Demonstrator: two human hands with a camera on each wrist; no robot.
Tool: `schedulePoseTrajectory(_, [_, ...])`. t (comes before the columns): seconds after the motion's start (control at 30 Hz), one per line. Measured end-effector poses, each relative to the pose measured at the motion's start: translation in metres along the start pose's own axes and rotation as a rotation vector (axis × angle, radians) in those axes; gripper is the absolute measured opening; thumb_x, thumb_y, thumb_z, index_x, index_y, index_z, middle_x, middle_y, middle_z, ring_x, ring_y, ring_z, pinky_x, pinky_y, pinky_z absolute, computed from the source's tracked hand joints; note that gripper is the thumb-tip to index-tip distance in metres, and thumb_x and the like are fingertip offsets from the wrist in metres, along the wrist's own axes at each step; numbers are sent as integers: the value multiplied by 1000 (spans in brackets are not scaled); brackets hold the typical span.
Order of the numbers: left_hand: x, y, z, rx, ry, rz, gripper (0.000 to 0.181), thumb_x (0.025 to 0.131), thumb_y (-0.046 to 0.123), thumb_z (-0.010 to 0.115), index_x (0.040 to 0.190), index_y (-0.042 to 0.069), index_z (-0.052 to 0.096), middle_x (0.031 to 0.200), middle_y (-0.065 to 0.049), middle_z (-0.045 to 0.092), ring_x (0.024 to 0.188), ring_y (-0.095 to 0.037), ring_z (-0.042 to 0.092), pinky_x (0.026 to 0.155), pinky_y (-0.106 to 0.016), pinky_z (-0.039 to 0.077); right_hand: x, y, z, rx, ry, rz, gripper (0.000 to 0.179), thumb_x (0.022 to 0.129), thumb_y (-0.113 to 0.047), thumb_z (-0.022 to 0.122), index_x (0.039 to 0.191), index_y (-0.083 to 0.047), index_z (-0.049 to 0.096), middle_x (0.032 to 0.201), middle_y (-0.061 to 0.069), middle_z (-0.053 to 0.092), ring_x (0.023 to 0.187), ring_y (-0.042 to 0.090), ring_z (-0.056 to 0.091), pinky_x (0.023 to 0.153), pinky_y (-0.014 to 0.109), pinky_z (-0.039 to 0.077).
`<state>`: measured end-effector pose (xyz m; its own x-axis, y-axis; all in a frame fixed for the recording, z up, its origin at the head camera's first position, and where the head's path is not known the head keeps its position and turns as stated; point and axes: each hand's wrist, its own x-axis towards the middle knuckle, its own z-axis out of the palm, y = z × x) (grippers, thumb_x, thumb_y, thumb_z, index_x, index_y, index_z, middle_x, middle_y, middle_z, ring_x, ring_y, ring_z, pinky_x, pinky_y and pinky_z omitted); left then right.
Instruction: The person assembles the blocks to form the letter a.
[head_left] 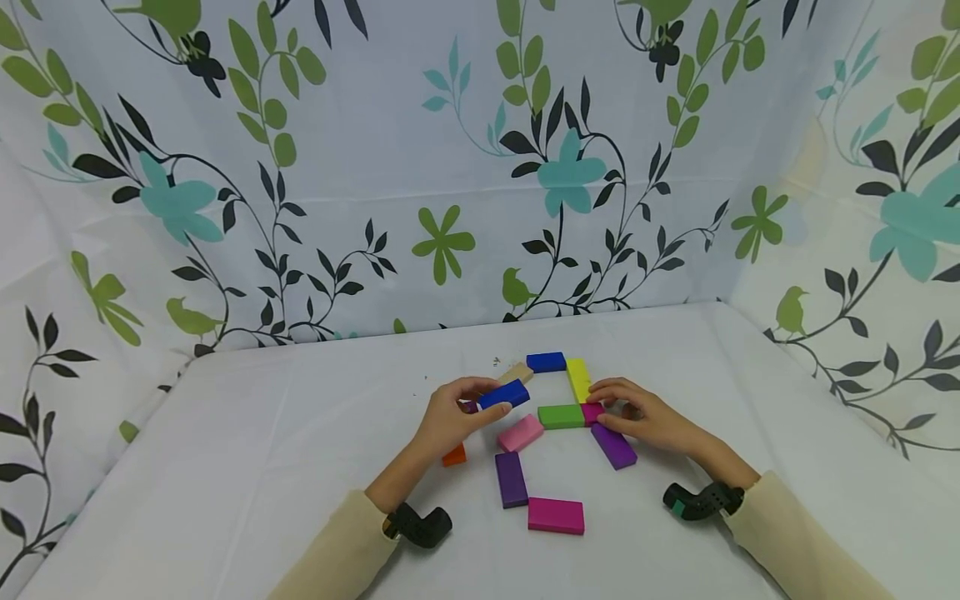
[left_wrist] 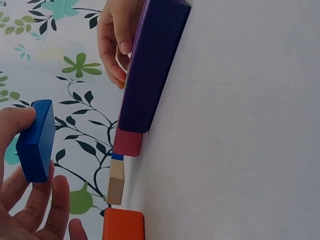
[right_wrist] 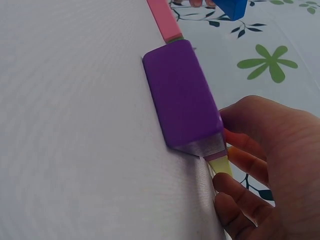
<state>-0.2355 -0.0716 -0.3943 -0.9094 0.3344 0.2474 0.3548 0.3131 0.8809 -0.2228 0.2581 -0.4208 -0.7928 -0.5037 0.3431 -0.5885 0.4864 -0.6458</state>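
Within left grip (head_left: 450, 417), blue block (head_left: 506, 394), long axis slanting up rightward

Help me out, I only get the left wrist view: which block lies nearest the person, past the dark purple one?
Observer: The head view shows a magenta block there, by the near end of the dark purple block.
Operator: And what sits between the pink block and the right hand?
Observer: A green block, running from beside the pink block toward the right hand.
Operator: Anything on the person's side of that right hand's thumb?
Observer: Yes, a brighter purple block, lying at a slant.
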Motion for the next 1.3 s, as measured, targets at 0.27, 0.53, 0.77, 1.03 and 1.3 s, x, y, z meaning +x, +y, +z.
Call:
schedulePoseTrajectory(0.27, [-2, 3, 7, 14, 11, 8, 36, 85, 24, 76, 117, 8, 69, 109, -5, 68, 94, -18, 56, 78, -27, 48, 1, 1, -1, 9, -4, 10, 29, 93, -5, 63, 122, -5, 62, 132, 18, 52, 101, 21, 52, 75, 22, 49])
schedulePoseTrajectory(0.53, [-4, 10, 15, 38, 8, 37, 33, 85, 24, 76, 114, 9, 68, 110, -4, 67, 96, -18, 57, 80, -32, 47, 1, 5, -1, 7, 0, -16, 29, 93, -4, 62, 122, -4, 62, 132, 20, 52, 100, 19, 52, 74, 21, 48])
schedulePoseTrajectory(0.77, [-9, 16, 21, 39, -53, 63, 29, 88, 24, 73, 113, 11, 68, 110, -2, 66, 101, -19, 58, 86, -37, 47, -1, 3, 1, 23, 7, -2, 28, 93, -4, 62, 121, -2, 62, 131, 21, 51, 100, 20, 52, 75, 21, 48])
schedulePoseTrajectory(1.03, [-15, 22, 33, 68, -93, 88, 32, 85, 25, 75, 112, 10, 68, 106, -3, 65, 101, -20, 59, 84, -37, 48, 1, -1, 1, 6, -8, 72, 28, 95, -8, 63, 122, -4, 62, 135, 19, 50, 103, 25, 52, 78, 22, 47])
schedulePoseTrajectory(1.3, [-21, 28, 48, 57, -137, 76, 34, 85, 31, 75, 112, 12, 68, 108, -1, 64, 100, -16, 55, 83, -29, 48, 0, 0, 1, 14, 2, 64, 28, 94, -7, 63, 121, -5, 62, 134, 19, 51, 102, 23, 51, 76, 21, 47])
